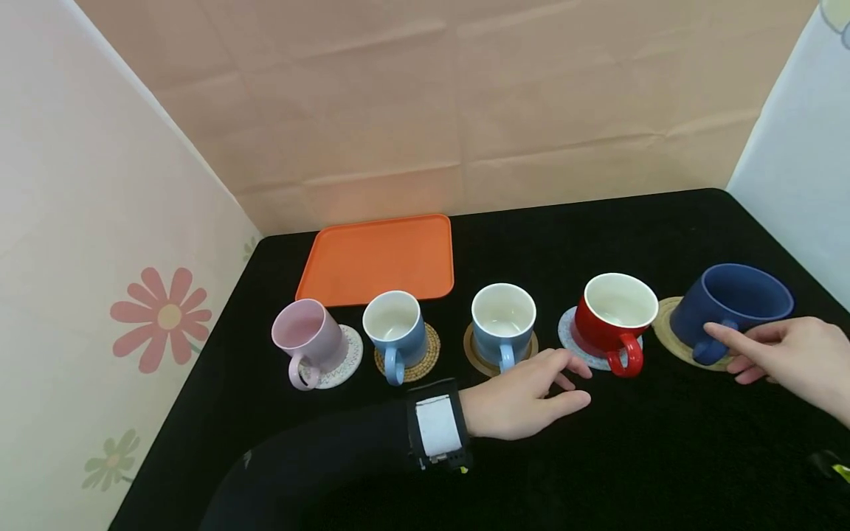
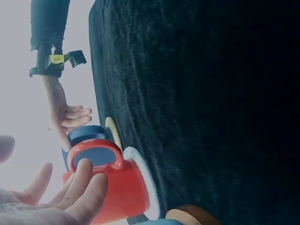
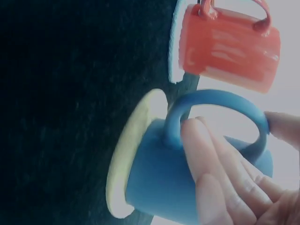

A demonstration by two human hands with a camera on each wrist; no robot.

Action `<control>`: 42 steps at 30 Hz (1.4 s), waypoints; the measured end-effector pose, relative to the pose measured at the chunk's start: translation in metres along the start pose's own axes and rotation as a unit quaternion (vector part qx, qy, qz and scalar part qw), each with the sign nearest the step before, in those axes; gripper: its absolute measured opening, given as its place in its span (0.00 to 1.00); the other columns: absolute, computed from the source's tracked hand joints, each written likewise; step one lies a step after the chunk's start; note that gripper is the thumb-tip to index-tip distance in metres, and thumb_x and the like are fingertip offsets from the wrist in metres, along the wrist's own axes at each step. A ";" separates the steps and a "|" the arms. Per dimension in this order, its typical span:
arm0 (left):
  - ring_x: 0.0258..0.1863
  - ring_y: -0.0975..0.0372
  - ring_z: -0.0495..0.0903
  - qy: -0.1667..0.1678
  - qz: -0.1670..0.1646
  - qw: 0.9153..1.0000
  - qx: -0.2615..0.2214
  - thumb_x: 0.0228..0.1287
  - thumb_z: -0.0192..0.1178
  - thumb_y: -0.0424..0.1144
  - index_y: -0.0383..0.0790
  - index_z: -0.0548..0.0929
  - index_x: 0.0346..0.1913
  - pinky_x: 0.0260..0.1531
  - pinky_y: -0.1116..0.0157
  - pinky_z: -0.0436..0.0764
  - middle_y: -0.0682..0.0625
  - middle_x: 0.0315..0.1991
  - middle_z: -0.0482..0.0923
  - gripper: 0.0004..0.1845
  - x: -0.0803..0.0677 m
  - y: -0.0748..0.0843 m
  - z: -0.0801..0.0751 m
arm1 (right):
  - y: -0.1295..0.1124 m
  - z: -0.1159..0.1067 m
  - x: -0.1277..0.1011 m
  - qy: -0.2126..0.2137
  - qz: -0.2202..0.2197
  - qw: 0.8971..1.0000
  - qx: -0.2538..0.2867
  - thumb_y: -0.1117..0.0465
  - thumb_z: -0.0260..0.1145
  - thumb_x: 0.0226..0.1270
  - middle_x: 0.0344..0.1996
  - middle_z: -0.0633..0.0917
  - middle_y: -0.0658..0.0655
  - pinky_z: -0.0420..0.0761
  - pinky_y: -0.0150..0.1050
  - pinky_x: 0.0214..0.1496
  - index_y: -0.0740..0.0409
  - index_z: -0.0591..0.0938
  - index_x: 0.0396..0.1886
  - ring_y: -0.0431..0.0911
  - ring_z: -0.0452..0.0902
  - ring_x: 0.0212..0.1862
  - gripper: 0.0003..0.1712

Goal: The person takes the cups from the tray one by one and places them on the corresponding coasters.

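Observation:
Five mugs stand in a row on coasters on the black table [image 1: 664, 457]. My left hand [image 1: 574, 383] rests on the cloth with relaxed fingers [image 2: 86, 180], just left of the red mug [image 1: 614, 313] and close to its handle [image 2: 105, 147]. It holds nothing. My right hand [image 1: 730, 350] reaches the dark blue mug [image 1: 730, 302] on its tan coaster [image 3: 126, 154]. Its straight fingers [image 3: 201, 150] lie against the mug's handle [image 3: 211, 101], with the thumb on the far side of the handle. The mug stands upright on the coaster.
Left of the red mug stand two light blue mugs [image 1: 503, 317] [image 1: 395, 328] and a pink mug [image 1: 308, 339], handles toward me. An orange tray [image 1: 378, 258] lies behind them. Paper walls close the left, back and right sides.

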State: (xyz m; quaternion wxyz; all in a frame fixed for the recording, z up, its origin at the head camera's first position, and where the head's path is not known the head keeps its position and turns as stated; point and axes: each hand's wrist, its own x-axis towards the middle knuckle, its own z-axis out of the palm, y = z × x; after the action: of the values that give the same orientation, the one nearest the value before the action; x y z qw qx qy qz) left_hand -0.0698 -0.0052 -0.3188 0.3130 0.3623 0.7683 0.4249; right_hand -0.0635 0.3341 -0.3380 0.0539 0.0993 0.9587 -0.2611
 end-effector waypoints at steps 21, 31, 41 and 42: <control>0.54 0.72 0.72 0.028 -0.013 0.999 -0.012 0.75 0.51 0.44 0.43 0.69 0.61 0.51 0.72 0.73 0.50 0.59 0.71 0.17 -0.039 -0.019 -0.009 | 0.029 0.013 0.014 0.060 -0.095 0.993 -0.040 0.53 0.60 0.72 0.11 0.80 0.48 0.70 0.34 0.18 0.65 0.78 0.19 0.44 0.77 0.17 0.24; 0.54 0.71 0.73 0.028 -0.011 0.999 -0.020 0.75 0.51 0.43 0.42 0.70 0.61 0.51 0.71 0.73 0.50 0.58 0.72 0.17 -0.051 -0.023 -0.009 | 0.096 0.035 0.044 0.065 -0.092 0.993 0.029 0.54 0.58 0.74 0.21 0.84 0.65 0.77 0.33 0.17 0.82 0.75 0.42 0.42 0.79 0.17 0.27; 0.53 0.71 0.74 0.036 -0.012 0.999 -0.026 0.75 0.51 0.42 0.42 0.71 0.59 0.50 0.72 0.74 0.49 0.56 0.74 0.15 -0.059 -0.029 -0.009 | 0.133 0.043 0.063 0.045 -0.096 0.994 0.038 0.55 0.55 0.76 0.23 0.85 0.66 0.79 0.35 0.19 0.80 0.74 0.45 0.44 0.81 0.18 0.25; 0.53 0.71 0.74 0.036 -0.011 0.999 -0.026 0.75 0.51 0.42 0.42 0.71 0.59 0.50 0.72 0.74 0.49 0.56 0.74 0.15 -0.060 -0.029 -0.009 | 0.132 0.043 0.063 0.044 -0.098 0.993 0.039 0.55 0.55 0.76 0.23 0.85 0.66 0.79 0.35 0.19 0.80 0.75 0.45 0.44 0.81 0.18 0.25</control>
State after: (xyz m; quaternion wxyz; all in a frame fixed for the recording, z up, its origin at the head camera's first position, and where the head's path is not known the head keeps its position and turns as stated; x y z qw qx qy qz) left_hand -0.0531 -0.0689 -0.3300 0.2994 0.3299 0.7719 0.4536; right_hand -0.0938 0.4342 -0.4490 -0.0180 0.0180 0.9544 -0.2976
